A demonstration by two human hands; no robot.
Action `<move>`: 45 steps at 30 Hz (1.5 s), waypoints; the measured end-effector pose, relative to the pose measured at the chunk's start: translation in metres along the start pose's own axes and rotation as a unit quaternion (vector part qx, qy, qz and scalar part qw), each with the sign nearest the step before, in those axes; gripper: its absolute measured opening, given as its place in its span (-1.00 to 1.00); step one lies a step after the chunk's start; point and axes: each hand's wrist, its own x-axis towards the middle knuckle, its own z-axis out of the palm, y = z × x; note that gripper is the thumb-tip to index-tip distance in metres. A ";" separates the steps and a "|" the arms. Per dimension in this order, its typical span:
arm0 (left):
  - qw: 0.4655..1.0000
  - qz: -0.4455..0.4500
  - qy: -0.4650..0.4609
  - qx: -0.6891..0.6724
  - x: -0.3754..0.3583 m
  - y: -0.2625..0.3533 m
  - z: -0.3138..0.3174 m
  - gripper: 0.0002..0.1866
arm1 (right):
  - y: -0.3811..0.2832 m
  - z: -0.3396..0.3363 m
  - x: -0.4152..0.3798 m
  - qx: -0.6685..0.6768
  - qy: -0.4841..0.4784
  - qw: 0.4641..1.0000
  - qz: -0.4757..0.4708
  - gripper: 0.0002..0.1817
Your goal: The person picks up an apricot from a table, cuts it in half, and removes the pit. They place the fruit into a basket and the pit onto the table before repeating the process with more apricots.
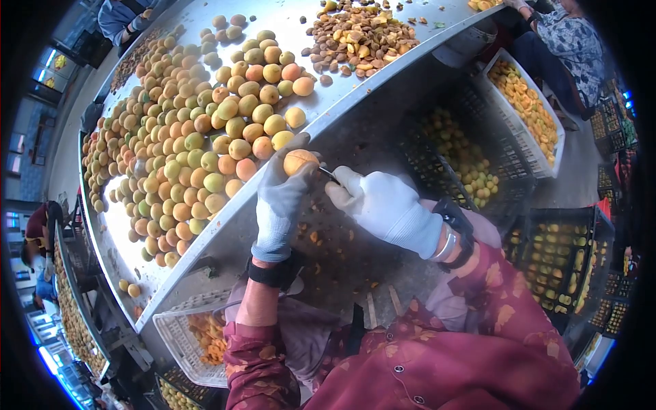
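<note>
My left hand (281, 195), in a pale work glove, is closed around an apricot (301, 162) just off the table's near edge. A small knife (329, 175) sits in the gloved fingers of my right hand (378, 201), its tip right at the apricot's side. Beyond my left hand, a large heap of apricots (195, 160), yellow-green to orange, covers much of the metal table (383, 76). A pile of brown pits and cut pieces (362, 42) lies farther back on the same table.
A white crate of apricot halves (525, 113) stands at the right, beside a dark crate of whole apricots (471, 171). Another white crate (181, 348) with orange halves is below the table at left. One person (564, 55) sits at upper right; another (123, 20) is across the table.
</note>
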 end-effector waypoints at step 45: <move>0.997 0.051 -0.037 0.034 -0.002 0.005 -0.004 -0.22 | 0.008 0.020 0.010 0.112 0.022 0.993 0.038 -0.59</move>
